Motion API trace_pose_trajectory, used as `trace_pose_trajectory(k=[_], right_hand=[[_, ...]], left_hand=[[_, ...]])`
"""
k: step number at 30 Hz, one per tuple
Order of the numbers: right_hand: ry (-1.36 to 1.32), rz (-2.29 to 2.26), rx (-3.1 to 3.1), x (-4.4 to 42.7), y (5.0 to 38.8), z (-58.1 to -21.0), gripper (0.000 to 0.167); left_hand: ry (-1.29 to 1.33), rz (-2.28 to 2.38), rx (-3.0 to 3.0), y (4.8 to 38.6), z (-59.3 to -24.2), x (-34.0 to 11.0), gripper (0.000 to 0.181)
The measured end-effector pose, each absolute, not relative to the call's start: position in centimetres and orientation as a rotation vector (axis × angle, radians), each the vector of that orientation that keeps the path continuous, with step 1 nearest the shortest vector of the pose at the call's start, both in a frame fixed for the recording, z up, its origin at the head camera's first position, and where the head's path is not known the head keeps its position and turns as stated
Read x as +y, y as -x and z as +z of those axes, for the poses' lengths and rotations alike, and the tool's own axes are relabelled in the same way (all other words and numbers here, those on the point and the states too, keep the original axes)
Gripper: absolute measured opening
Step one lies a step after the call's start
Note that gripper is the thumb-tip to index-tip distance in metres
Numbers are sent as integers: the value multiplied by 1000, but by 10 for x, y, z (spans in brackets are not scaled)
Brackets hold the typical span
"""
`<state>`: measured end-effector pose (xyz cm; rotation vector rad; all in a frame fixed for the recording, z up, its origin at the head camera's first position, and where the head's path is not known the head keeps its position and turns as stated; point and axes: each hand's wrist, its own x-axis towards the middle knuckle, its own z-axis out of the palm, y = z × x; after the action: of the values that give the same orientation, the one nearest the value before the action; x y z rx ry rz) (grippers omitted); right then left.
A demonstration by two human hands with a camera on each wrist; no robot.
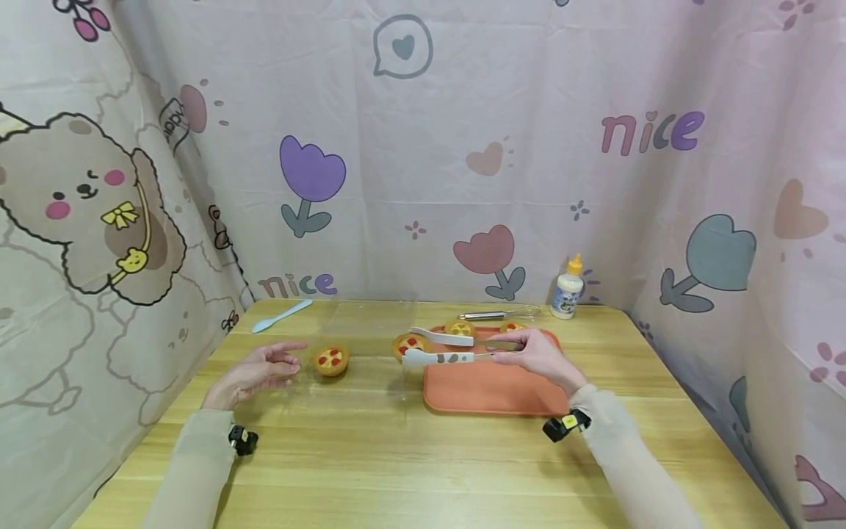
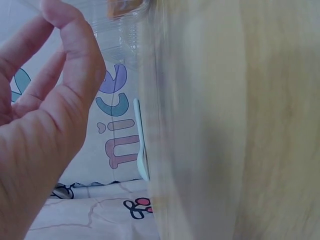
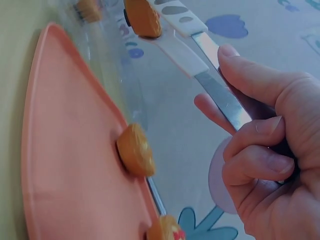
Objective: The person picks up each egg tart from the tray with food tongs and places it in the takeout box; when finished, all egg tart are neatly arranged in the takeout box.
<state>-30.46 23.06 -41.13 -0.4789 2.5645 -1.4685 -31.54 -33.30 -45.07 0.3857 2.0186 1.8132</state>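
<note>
My right hand (image 1: 538,356) holds a pair of tongs (image 1: 439,358) with white heads and metal arms. Between the heads sits a toy mini pizza (image 3: 142,19) with red toppings, held above the right side of a clear plastic box (image 1: 370,397). Another mini pizza (image 1: 331,361) lies in the box's left part. At the box's left edge, my left hand (image 1: 254,373) has thumb and fingers curled round the thin wall, which is hard to see. Two more small tarts, one yellow-topped (image 1: 460,330) and one red-topped (image 1: 512,328), stand on the orange tray (image 1: 489,397).
A pale blue spatula-like utensil (image 1: 282,316) lies at the back left. Behind the tray are a whisk (image 1: 500,314) and a white bottle (image 1: 567,292) with a yellow cap. The box's clear lid (image 1: 366,316) stands open at the back, before a printed curtain.
</note>
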Motion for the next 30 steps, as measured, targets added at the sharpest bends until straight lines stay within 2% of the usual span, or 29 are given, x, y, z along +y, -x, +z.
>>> trace_pose_trajectory(k=[15, 30], right_hand=[[588, -1501, 2516, 204, 302, -410, 51], [591, -1498, 2508, 164, 307, -416, 45]], left_hand=[[-356, 1801, 2056, 315, -450, -332, 66], [-392, 1832, 2013, 314, -450, -332, 64]])
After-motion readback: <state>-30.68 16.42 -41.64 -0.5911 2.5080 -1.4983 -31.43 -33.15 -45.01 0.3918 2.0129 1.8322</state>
